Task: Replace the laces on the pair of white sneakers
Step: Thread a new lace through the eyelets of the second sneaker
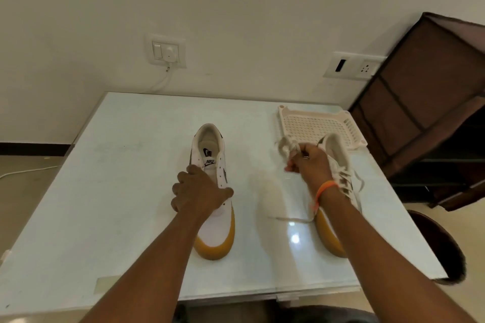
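Two white sneakers with tan soles stand on the glass table (126,191), toes toward me. The left sneaker (214,220) has no lace in its eyelets. My left hand (198,193) rests over its middle, fingers curled round its left side. The right sneaker (338,165) is partly hidden behind my right arm, and a loose white lace (291,218) trails from it onto the table. My right hand (305,160) is raised above the table and grips a bunched white lace (286,145).
A white perforated plastic tray (315,123) lies at the back right of the table. A brown fabric shelf unit (425,102) stands to the right, a dark round stool (443,249) below it. Wall sockets and a cable sit behind the table.
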Demonstrator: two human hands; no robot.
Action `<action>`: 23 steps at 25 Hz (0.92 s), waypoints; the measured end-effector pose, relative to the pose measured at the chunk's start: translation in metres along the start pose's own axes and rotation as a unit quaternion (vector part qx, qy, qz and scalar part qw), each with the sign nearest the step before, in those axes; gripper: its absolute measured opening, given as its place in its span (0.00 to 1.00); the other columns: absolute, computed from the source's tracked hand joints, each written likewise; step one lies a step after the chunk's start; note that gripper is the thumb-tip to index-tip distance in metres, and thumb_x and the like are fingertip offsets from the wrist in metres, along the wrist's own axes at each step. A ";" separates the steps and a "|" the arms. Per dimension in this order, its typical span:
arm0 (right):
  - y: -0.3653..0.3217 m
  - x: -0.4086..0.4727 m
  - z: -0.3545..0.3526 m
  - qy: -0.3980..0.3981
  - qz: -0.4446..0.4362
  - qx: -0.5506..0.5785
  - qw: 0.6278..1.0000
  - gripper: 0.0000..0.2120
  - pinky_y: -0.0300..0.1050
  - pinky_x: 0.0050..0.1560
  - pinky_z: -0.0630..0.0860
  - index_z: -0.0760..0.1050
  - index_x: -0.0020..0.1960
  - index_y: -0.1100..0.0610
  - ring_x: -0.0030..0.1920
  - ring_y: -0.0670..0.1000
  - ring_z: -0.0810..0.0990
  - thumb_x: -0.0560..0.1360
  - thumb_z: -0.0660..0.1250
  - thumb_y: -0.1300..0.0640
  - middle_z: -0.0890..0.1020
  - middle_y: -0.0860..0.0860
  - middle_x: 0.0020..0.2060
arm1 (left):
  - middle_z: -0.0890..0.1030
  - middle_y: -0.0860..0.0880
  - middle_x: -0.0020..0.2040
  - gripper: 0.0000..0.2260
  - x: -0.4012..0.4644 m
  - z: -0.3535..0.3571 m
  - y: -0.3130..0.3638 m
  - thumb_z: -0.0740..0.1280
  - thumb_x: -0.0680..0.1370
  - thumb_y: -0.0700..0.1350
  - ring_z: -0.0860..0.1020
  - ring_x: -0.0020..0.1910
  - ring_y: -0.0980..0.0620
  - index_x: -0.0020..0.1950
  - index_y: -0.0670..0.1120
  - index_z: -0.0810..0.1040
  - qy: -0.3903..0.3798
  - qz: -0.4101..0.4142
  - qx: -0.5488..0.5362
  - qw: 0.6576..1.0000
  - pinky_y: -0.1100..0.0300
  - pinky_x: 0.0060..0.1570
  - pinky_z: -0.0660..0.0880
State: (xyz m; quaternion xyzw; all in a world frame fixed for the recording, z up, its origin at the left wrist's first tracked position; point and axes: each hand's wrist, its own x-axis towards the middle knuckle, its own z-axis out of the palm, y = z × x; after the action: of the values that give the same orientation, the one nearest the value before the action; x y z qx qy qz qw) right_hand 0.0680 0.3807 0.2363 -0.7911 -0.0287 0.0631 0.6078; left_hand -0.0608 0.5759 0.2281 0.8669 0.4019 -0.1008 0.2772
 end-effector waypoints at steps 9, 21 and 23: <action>0.031 -0.124 -0.024 -0.112 0.189 0.126 0.967 0.07 0.41 0.30 0.69 0.79 0.48 0.62 0.32 0.49 0.73 0.79 0.62 0.63 0.78 0.55 0.34 | 0.50 0.34 0.76 0.53 -0.068 0.030 0.032 0.76 0.69 0.56 0.53 0.75 0.32 0.77 0.39 0.41 -0.082 0.092 -0.010 0.992 0.39 0.72 0.59; 0.047 -0.088 -0.049 -0.095 -0.015 -0.251 0.963 0.09 0.45 0.51 0.74 0.81 0.55 0.58 0.50 0.53 0.80 0.77 0.68 0.57 0.82 0.54 0.52 | 0.79 0.53 0.44 0.11 -0.089 0.008 0.045 0.57 0.80 0.37 0.76 0.42 0.57 0.51 0.45 0.78 -0.019 0.309 -0.174 0.935 0.71 0.38 0.68; 0.065 -0.087 -0.047 -0.149 -0.076 -0.458 0.873 0.17 0.45 0.56 0.73 0.74 0.66 0.53 0.57 0.55 0.78 0.78 0.65 0.58 0.75 0.52 0.61 | 0.77 0.57 0.40 0.11 -0.091 -0.002 0.044 0.57 0.79 0.36 0.75 0.40 0.60 0.48 0.46 0.77 -0.013 0.280 -0.204 0.938 0.74 0.36 0.68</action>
State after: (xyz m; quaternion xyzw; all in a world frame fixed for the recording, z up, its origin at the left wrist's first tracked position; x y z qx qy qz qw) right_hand -0.0142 0.3081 0.1908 -0.9575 -0.2043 0.1138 0.1688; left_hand -0.0873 0.4960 0.2833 0.8681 0.1508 0.0539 0.4699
